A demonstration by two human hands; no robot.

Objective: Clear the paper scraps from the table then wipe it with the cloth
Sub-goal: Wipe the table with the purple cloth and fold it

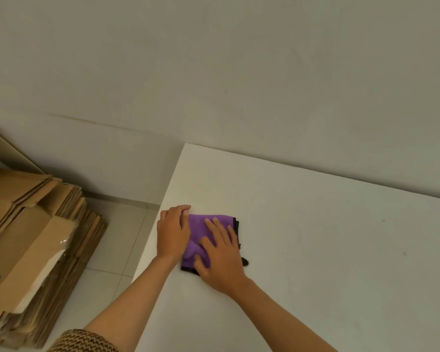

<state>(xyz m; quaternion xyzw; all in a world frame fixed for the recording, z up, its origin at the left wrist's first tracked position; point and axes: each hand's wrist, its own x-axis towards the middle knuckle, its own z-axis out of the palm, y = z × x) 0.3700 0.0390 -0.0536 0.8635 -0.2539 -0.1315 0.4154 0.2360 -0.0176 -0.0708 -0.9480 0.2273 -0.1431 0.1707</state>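
In the lower middle of the frame the folded purple cloth (201, 226) lay on the worktop (315, 250), probably soft and light, best pressed flat from above, as the right hand (221, 257) did with straight spread fingers, while the left hand (173, 232) bent over its left edge, grip unclear.
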